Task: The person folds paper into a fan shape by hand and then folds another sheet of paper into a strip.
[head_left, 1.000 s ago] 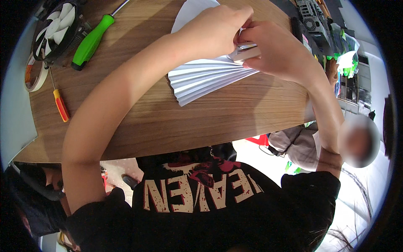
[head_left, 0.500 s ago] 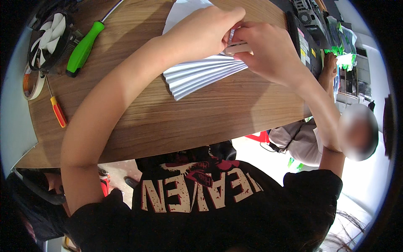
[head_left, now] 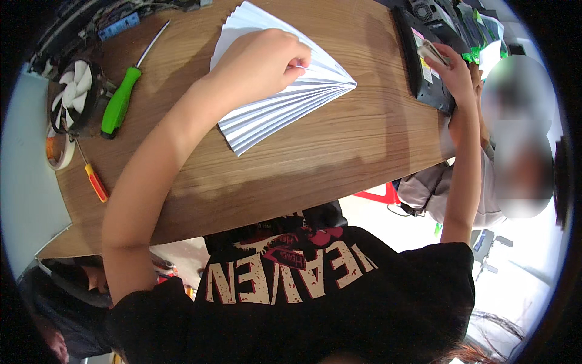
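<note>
A white pleated paper fan (head_left: 257,124) lies spread on the wooden table, its folds gathered to a point at the right. Over its middle is my left hand (head_left: 260,64), fingers curled and pinching at the folds; the exact contact is partly hidden. Out to the right, my right hand (head_left: 454,73) is closed around a small pale stapler (head_left: 434,53) and holds it above the black laptop (head_left: 418,67), away from the fan.
At the left are a green-handled screwdriver (head_left: 121,103), a small red and yellow screwdriver (head_left: 96,183), a cooling fan (head_left: 74,94) with white blades and a tape roll (head_left: 62,155). Computer parts (head_left: 118,25) line the back left. Another person (head_left: 485,173) sits at the right.
My right hand has moved right with the stapler, away from the fan's gathered end. My left hand has shifted left and nearer over the folds, and the fan lies more spread.
</note>
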### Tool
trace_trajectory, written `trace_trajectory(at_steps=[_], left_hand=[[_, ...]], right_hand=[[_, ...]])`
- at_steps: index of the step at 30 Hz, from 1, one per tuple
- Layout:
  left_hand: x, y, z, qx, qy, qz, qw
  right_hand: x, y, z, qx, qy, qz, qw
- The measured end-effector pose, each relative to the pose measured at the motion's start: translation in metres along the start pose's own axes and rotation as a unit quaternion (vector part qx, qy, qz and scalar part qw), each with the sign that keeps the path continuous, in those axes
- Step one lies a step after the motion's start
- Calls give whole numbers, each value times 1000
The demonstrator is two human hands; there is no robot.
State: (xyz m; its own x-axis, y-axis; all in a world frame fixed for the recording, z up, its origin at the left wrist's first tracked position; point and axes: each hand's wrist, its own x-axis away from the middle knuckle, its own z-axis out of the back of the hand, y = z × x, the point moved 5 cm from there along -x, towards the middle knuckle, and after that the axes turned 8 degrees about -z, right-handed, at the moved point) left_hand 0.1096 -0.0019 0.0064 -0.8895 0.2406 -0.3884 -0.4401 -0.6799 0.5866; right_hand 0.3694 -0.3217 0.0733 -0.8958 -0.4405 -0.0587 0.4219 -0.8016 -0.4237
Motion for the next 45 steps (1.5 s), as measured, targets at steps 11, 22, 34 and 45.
trace_trajectory(at_steps=[11, 22, 34, 45], left_hand=[[-2, 52, -24, -122, -49, -6, 991], [17, 66, 0, -215, -46, -112, 969], [27, 61, -19, -142, 90, 53, 984], [-11, -35, -6, 287, 49, 250, 924]], right_hand=[[-30, 102, -4, 53, 290, -22, 955], [-51, -27, -54, -121, 123, 140, 975], [-101, -81, -104, -9, 237, 32, 971], [-25, -119, -39, -352, 282, 99, 887]])
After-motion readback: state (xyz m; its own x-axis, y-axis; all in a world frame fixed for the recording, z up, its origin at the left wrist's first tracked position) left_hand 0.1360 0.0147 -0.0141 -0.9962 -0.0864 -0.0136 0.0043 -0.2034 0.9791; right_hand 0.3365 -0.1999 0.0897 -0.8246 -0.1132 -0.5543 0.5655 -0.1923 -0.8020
